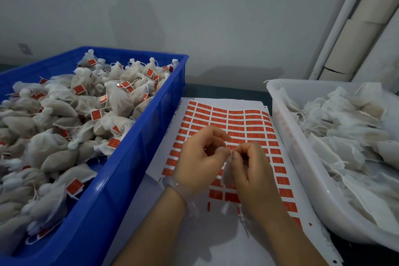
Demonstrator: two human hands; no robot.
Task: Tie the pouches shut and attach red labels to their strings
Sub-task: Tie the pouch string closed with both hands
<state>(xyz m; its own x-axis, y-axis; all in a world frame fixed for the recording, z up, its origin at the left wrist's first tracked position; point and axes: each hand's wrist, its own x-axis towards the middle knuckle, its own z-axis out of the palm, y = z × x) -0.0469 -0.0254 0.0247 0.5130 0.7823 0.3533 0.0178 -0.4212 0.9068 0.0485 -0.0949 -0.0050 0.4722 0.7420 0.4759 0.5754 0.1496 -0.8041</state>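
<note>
Both hands met above the sheet [237, 119] of red labels [236, 128], which lay flat on the dark tabletop [216, 90] between 2 containers. The left hand [199, 157] had its fingers curled, its thumb and forefinger pinching the top of a small white pouch [228, 176]. The right hand [252, 170] faced it, its grip closed on the same pouch from the other side, fingertips touching the left hand's. Whatever thin piece sat right at the fingertips was too small to tell. The pouch hung down between the palms, clear of the sheet, with its lower end showing as a white tuft below the right wrist.

The sheet carried rows of red labels, and part of its near end was bare white backing.

Just left of the sheet stood a blue crate [138, 157], piled with tied pouches [118, 97], many with a red label on the string. Just right of the sheet stood a white bin [302, 157], holding loose pouches [341, 136] that lay flat and crumpled, with no red on them. A grey wall [194, 17] rose behind the tabletop.
</note>
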